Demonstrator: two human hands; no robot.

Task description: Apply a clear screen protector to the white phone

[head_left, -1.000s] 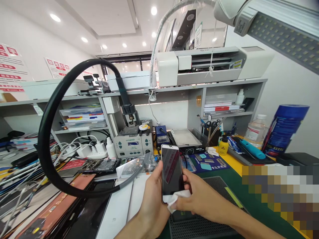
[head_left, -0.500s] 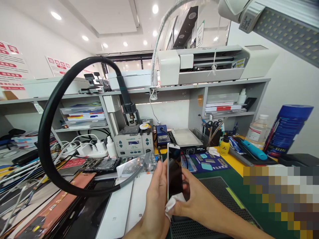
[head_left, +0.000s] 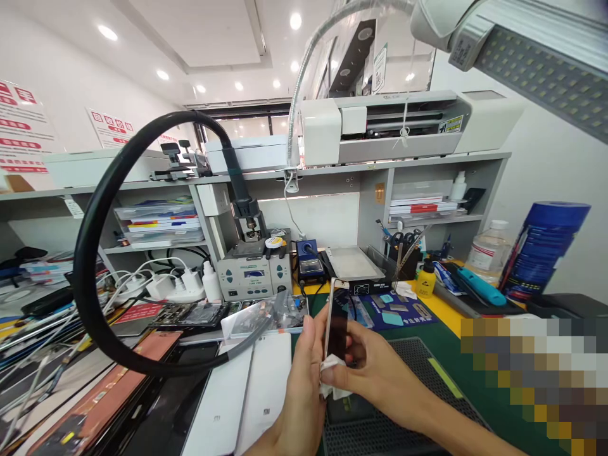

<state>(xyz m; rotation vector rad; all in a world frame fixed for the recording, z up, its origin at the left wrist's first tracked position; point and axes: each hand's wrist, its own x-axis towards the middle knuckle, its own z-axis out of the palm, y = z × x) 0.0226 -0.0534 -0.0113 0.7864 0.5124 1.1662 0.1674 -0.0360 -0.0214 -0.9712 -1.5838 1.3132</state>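
Holding the phone just below the middle of the view, upright, turned nearly edge-on, top end toward twelve o'clock. Gripping it along the near left edge with the left hand, clamped on it, most fingers hidden. Pinching a white cloth in the right hand, thumb pressed on it at the phone's lower end; curling the other fingers by the phone's right edge, too hidden to tell if touching.

Counting hours from the phone, scissors and thin tools upright in a black holder, between one and two. At two, a yellow bottle with a black cap; farther out the same way, a clear bottle, contents too indistinct to tell. On the shelf at ten, papers stacked in clear trays. Between nine and ten, small parts in a clear bag, too blurred to name.

Toward eight, crowded with two white panels, side by side. Room for moving toward three and four, over the green mat, out to a yellow border. At five, beneath the right forearm, a black grated mat, with a yellow-green strip along its right edge.
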